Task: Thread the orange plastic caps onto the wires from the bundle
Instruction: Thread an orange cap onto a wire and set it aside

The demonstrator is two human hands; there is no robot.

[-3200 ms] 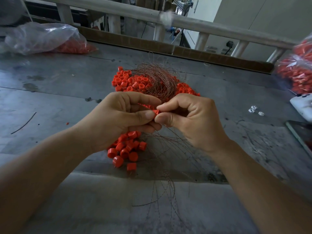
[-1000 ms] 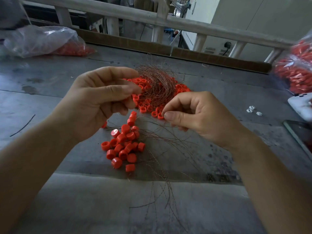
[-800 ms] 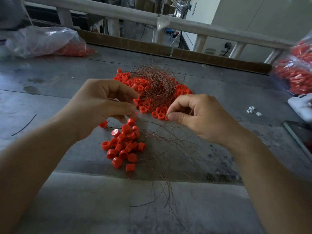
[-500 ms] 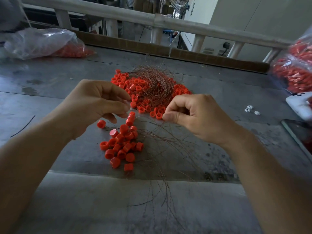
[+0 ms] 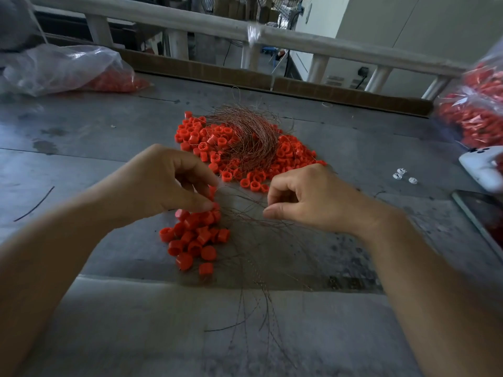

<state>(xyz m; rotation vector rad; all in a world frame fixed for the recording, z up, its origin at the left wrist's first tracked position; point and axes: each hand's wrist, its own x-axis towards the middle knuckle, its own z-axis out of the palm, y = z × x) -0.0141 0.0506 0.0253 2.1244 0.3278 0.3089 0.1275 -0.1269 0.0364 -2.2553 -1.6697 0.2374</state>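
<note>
We are getting ready to thread 1 cap onto 1 wire. Our left hand (image 5: pixel 163 186) is curling its fingers and pinching an orange cap (image 5: pixel 212 190) between its thumb and first finger. That cap is at the top of the near pile of caps (image 5: pixel 196 240), which is lying just under and in front of that hand. Our right hand (image 5: pixel 310 202) is hovering just beside the left hand, with its fingers curled in and its thumb tip pointing toward the left hand. Thin loose wires (image 5: pixel 265 297) are running under and past that thumb. They are so thin that we cannot tell if this hand is pinching 1 of them or holding nothing. The wire bundle (image 5: pixel 245 140) is sitting beyond both hands, on top of the far pile of caps (image 5: pixel 291 156). All of it is resting on the grey bench (image 5: pixel 109 137).

We are thinking this is the pick-up step: a cap for 1 hand and a wire end for the other. Next we are going to need 1 wire tip pinched close to its end so it is not bending. The cap's hole should be facing that tip as the 2 hands are coming together slowly. The wires are lying across each other, so pulling just 1 free is going to take care.
</note>
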